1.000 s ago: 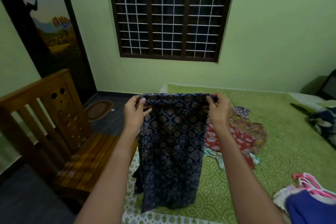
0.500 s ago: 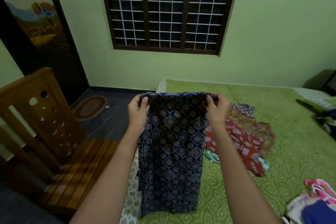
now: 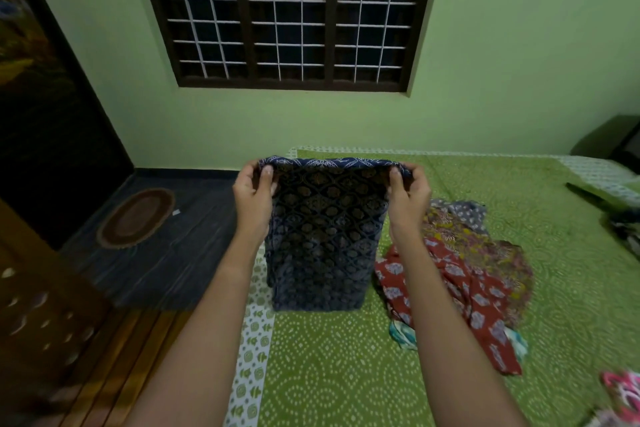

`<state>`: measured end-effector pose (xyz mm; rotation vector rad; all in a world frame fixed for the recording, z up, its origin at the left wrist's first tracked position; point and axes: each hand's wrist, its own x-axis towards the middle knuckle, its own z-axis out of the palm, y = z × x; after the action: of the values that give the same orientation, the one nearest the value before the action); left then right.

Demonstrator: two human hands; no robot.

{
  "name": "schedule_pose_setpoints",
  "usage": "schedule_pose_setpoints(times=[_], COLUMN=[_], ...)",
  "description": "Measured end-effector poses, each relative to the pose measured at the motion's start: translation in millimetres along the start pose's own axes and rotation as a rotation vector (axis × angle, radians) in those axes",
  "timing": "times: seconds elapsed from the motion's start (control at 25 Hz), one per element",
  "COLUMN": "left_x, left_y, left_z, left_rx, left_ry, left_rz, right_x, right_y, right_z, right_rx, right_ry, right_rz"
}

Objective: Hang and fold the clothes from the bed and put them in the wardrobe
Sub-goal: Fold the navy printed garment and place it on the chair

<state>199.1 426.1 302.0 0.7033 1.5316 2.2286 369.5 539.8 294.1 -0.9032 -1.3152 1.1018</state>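
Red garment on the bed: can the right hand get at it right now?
Probably not yet: the right hand is pinching a top corner of the blue cloth. The red garment lies exposed just beneath that forearm, so once freed, likely yes.

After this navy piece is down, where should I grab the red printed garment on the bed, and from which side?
Probably pinch the red printed garment at its narrow near end, coming down from the near side. That end lies flat and spread on the green bedspread, while the far part is bunched against the floral garment.
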Motion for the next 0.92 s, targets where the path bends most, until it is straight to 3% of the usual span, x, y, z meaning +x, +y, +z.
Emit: schedule_pose_setpoints(times=[0.2,0.4,0.64,0.92], left_x=[-1,-55,-163,-312], left_y=[-29,-60,-103,-128], left_z=[-4,-34,-95,-173], left_rx=[-0.002,0.027,0.082,0.121], left_ry=[-0.019,-0.039,-0.004,0.004], left_rz=[-0.038,-0.198,-0.425,-0.568], right_x=[-3,-62,-179,-329], right_y=[31,73,113,143], right_z=[-5,-37,-100,-179], right_rx=[-0.027,-0.051,-0.170,-0.298], right_ry=[0.010,-0.018,-0.070,-0.157], right_rz=[0.006,0.115,0.255,0.483])
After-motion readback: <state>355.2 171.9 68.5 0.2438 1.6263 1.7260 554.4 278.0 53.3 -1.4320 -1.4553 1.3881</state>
